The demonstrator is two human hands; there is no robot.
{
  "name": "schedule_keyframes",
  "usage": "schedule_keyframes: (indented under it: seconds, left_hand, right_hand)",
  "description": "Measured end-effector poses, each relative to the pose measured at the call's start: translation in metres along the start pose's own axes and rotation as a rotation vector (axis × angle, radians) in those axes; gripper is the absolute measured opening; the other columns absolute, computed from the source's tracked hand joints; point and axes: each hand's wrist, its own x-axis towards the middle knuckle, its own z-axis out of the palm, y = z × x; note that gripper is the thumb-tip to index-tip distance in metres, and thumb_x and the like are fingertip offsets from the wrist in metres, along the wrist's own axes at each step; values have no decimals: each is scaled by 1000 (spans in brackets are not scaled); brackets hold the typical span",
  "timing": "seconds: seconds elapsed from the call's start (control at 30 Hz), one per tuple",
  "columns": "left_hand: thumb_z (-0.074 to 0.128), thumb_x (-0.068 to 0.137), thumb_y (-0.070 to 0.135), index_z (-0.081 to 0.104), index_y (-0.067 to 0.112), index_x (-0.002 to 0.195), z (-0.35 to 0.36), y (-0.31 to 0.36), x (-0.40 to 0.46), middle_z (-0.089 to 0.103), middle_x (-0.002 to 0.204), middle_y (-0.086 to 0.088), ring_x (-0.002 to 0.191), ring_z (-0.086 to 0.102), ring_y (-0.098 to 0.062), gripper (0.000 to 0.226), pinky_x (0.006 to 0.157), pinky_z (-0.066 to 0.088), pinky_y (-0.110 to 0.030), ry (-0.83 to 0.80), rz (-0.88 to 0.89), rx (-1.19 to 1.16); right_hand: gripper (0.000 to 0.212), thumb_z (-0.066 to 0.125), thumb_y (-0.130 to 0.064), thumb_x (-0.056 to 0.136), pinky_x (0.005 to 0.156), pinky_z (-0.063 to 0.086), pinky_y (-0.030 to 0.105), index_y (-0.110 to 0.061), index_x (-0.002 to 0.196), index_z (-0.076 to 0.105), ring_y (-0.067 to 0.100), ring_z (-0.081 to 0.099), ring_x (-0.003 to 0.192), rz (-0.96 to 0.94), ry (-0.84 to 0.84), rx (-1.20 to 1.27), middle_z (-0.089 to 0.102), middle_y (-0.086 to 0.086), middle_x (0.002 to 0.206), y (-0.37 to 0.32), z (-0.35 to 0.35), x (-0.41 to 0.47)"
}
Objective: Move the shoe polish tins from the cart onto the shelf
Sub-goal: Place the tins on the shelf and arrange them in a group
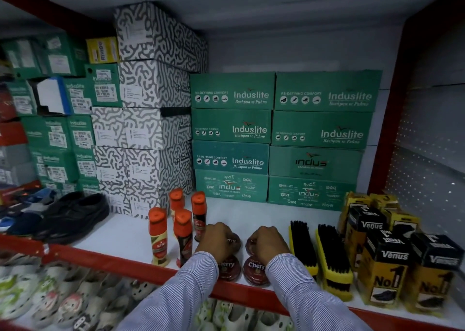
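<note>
While green cardboard boxes (276,139) fill the white shelf (120,232), four round, dark red tins (253,271) sit at its front edge; the left hand (217,240) and right hand (269,242) each curl closed over a rear tin.

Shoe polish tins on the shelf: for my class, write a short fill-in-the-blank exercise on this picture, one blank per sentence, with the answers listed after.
1. The two front tins at the shelf edge carry the word ____.
2. The left hand and right hand each rest on a rear ____.
3. The liquid polish bottles left of the tins have ____ caps.
4. The two brushes right of the tins have ____ backs.

Answers: Cherry; tin; orange; yellow
</note>
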Motion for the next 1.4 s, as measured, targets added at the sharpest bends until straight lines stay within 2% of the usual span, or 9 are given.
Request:
schedule_keyframes:
  seconds: [0.23,0.4,0.53,0.7,0.8,0.93,1.07,1.2,1.4]
  left_hand:
    - [73,82,26,82,26,98,2,1,3,81,98,-5,96,73,-21,19,69,41,-15,-34,70,-16]
    - [74,83,29,82,22,100,3,-1,5,81,96,-8,94,73,-22,20,77,53,-24,-57,75,-30]
    - [76,83,29,82,23,100,2,0,3,81,98,-7,95,74,-20,19,72,44,-16,-28,83,-43]
    - [77,83,31,79,17,106,-15,-2,-4,78,111,-2,100,70,-18,27,81,45,-18,33,97,-58]
    - [81,78,33,80,17,102,-28,-9,-16,80,105,1,86,67,-8,29,80,51,-20,-1,122,-60]
    - [84,73,37,82,24,99,-33,-13,-39,81,101,2,95,72,-13,29,87,59,-34,-196,154,-1]
    - [87,68,38,81,33,98,-33,-10,-48,80,102,6,102,69,-14,31,91,57,-32,-204,119,-16]
    - [87,68,38,81,32,99,-34,-6,-49,78,107,5,107,66,-17,32,95,56,-35,-203,93,-1]
    - [86,70,40,81,28,101,-31,-6,-49,76,113,0,108,68,-18,34,97,55,-35,-189,55,-1]
  right_hand:
    - [24,62,-5,80,89,57,32,-12,93,82,34,71,99,-26,-7,16,73,21,105,5,0,5]
    - [27,61,-4,82,92,57,35,-15,95,82,37,70,101,-47,2,4,72,21,109,8,2,4]
    - [26,60,-3,82,89,56,33,-14,94,82,36,70,100,-63,9,-4,72,22,108,7,3,2]
    - [31,60,-9,88,101,53,37,-16,113,76,35,65,115,-116,68,-13,69,17,123,9,-6,-13]
    - [28,61,-11,87,94,56,39,-18,109,77,33,68,109,-187,101,-21,75,15,112,12,-10,-34]
    - [22,70,-22,86,86,54,31,-18,107,75,33,68,107,-191,77,-80,72,16,110,15,-5,-64]
    - [24,68,-26,89,84,50,28,-22,112,74,32,66,110,-182,30,-116,70,15,117,13,0,-74]
    - [17,63,-17,88,71,40,26,-21,98,76,32,66,103,-197,5,-132,73,16,104,12,-3,-79]
    - [16,62,-15,89,74,44,28,-17,95,76,32,66,102,-194,-21,-110,73,17,103,11,-4,-79]
